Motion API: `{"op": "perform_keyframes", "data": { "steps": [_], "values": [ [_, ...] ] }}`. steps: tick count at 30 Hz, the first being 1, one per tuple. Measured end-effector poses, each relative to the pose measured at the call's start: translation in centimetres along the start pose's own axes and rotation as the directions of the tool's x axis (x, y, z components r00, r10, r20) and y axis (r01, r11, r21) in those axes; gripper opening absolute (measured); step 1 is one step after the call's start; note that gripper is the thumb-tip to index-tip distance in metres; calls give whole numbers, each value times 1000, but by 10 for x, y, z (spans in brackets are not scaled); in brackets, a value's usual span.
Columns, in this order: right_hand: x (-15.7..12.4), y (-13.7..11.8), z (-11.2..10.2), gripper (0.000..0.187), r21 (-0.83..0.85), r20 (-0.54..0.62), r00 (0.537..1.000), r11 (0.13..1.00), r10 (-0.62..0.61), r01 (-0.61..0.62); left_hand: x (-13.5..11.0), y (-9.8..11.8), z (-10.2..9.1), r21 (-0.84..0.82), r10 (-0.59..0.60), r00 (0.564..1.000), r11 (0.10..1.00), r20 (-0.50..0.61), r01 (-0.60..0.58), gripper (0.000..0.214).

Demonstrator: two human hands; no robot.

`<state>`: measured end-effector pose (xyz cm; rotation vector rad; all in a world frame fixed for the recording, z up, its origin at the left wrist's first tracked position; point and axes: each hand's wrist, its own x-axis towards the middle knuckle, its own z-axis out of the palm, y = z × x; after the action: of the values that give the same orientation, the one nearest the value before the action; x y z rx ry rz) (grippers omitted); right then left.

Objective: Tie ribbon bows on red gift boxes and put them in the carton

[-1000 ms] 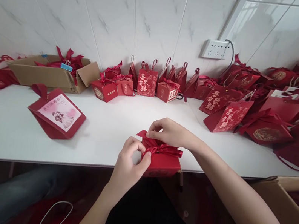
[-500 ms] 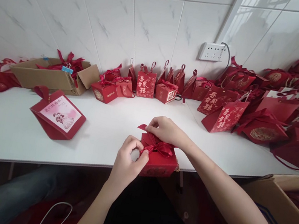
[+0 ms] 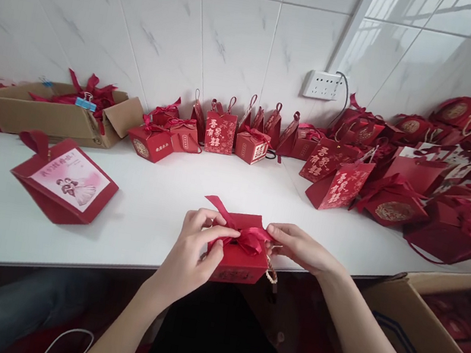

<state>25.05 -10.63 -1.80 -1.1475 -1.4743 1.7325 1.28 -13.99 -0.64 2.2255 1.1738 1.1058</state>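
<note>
A red gift box point(image 3: 241, 265) sits at the table's front edge, with a red satin ribbon point(image 3: 251, 242) tied in a bow on top. My left hand point(image 3: 192, 250) is at the box's left side, index finger laid on the bow and thumb bent by the box; the fingers close on the ribbon's left part. On the right, my right hand point(image 3: 302, 249) pinches the ribbon's right end between thumb and fingers. One ribbon tail point(image 3: 218, 204) points up and left, free of both hands. A twisted gold cord point(image 3: 272, 272) hangs at the box's right side.
A larger red box with a picture label point(image 3: 76, 180) lies on the white table point(image 3: 130, 237) at left. Behind stand a cardboard tray point(image 3: 38, 113) with ribbons and a row of small red boxes point(image 3: 220, 133). More red boxes pile up at right. A carton point(image 3: 409, 326) stands below right.
My right hand has moved from the upper ribbon tail to the bow's right side, letting that tail go. My left index finger now reaches across the bow. The view has shifted slightly.
</note>
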Motion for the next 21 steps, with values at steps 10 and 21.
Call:
{"op": "perform_keyframes", "data": {
  "steps": [10, 21],
  "values": [
    [58, -64, -3, 32, -380, -77, 977, 911, -200, 157, 1, 3, -1, 60, -6, 1000, 998, 28, 5, 38],
    [-15, -40, 32, 34, -590, -336, 859, 797, -387, 128, 1, 3, -1, 59, -54, 996, 997, 68, 50, 39]
  ]
}}
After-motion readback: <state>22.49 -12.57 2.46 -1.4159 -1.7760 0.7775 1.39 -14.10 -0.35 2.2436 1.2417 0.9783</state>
